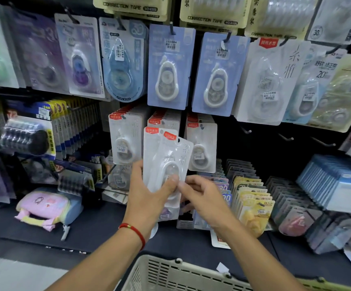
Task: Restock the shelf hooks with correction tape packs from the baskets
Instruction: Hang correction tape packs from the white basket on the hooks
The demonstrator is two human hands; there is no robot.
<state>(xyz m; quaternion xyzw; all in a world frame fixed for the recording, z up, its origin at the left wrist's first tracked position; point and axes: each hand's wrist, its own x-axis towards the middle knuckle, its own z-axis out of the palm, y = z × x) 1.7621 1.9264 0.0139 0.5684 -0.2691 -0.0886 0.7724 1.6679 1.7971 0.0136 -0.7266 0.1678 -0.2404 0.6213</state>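
My left hand (149,192) grips a small stack of white correction tape packs (166,156) with red top labels, held upright in front of the lower hooks. My right hand (204,196) pinches the lower right edge of the front pack, which is tilted to the right. Behind them, matching white packs hang on three lower hooks (124,139) (164,121) (201,143). A cream plastic basket (170,274) sits at the bottom edge below my arms; its contents are hidden.
Blue correction tape packs (169,68) hang on the upper row. Bare hooks (285,137) stick out at right of the white packs. Racks of packs (252,198) and a pink pencil case (46,206) sit on the dark shelf.
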